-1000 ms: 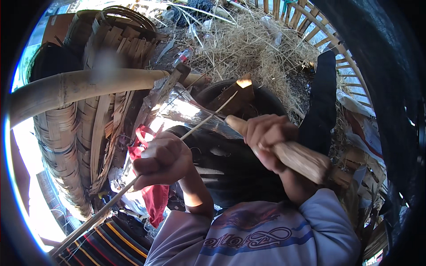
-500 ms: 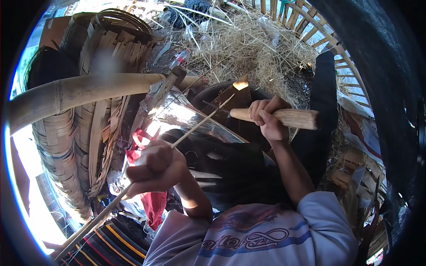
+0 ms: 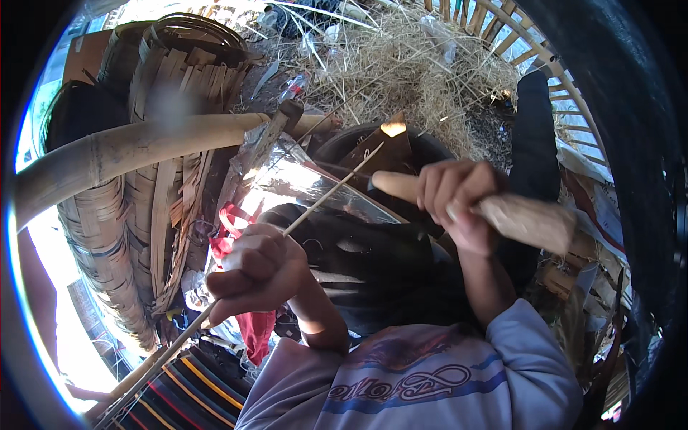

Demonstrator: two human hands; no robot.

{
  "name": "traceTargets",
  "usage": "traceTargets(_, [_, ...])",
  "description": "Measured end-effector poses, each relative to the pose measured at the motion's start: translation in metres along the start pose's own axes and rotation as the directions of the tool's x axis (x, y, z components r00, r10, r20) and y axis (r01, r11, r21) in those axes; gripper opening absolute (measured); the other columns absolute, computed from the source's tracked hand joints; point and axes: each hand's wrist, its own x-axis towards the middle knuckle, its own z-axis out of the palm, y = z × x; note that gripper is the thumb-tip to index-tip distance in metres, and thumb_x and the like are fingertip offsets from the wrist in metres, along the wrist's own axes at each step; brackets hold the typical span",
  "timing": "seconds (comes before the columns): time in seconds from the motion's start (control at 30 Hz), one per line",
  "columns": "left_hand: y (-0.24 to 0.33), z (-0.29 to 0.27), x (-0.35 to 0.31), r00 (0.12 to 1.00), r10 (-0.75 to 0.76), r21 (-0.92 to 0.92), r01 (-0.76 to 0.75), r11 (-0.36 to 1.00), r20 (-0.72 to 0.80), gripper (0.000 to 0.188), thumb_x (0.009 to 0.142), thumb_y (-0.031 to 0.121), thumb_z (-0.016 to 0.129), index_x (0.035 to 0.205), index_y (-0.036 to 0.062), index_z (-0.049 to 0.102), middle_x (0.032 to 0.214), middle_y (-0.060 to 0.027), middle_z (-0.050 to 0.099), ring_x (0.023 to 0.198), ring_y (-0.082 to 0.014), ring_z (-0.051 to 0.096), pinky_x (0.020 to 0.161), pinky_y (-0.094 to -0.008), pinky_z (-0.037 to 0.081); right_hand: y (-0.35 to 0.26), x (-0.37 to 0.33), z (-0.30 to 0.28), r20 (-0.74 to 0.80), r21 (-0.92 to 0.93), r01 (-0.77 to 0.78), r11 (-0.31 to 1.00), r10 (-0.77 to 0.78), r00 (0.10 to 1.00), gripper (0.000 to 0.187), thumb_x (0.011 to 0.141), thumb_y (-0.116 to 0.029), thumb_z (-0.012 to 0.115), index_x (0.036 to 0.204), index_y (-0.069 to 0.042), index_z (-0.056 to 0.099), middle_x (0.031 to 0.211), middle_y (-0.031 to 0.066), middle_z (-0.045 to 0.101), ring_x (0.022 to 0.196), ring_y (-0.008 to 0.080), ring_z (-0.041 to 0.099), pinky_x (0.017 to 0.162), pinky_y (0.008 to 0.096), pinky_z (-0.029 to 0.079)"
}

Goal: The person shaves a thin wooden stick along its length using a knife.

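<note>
Slim stick in one fist, knife in the other

At left, baskets and a thick pole limit sideways swing. The left hand is clamped around the stick, which slants from lower left to a tip beyond the lap. It looks light, fairly stiff, likely whippy at the thin end; holding close behind that end should steady it. The blade crosses near the tip; contact is unclear. The right hand is wrapped around the knife's chunky, probably heavier handle. Rightward, room seems wider, up to a slatted rim.
</note>
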Motion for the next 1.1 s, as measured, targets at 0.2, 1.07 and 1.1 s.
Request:
traceTargets(0.2, [-0.013,0.008,0.001,1.0,0.016,-0.042,-0.015,0.999,0.026,0.053,0.092,0.063,0.026,0.067,0.0164,0.022,0.046,0.0055,0.016,0.038,-0.0027,0.011,0.035,-0.0215,0.007,0.062,-0.036,-0.062,0.069,-0.112,-0.127,0.986,0.135,0.988,0.02,0.078,0.0,0.059,0.067,-0.006,0.043,0.057,0.0049,0.05,0.051,0.0122,0.048,0.051,0.0262,0.041])
traceTargets(1.07, [-0.015,0.003,0.006,0.998,0.043,-0.126,-0.037,0.991,0.043,0.054,0.092,0.063,0.023,0.068,0.0143,0.023,0.045,0.0056,0.017,0.035,-0.0021,0.013,0.032,-0.0197,0.007,0.067,-0.029,-0.091,-0.218,-0.174,-0.28,0.944,0.24,0.946,0.02,0.078,-0.001,0.062,0.068,-0.007,0.045,0.062,0.0019,0.051,0.058,0.0087,0.05,0.056,0.0259,0.042])
traceTargets(1.1, [-0.011,0.001,0.005,0.998,0.036,-0.118,-0.031,0.993,0.042,0.054,0.092,0.063,0.023,0.068,0.0143,0.023,0.045,0.0056,0.017,0.035,-0.0021,0.013,0.032,-0.0197,0.007,0.057,-0.025,-0.079,-0.177,-0.094,-0.203,0.975,0.184,0.967,0.02,0.077,-0.001,0.062,0.068,-0.006,0.045,0.062,0.0021,0.051,0.058,0.009,0.05,0.056,0.0258,0.043])
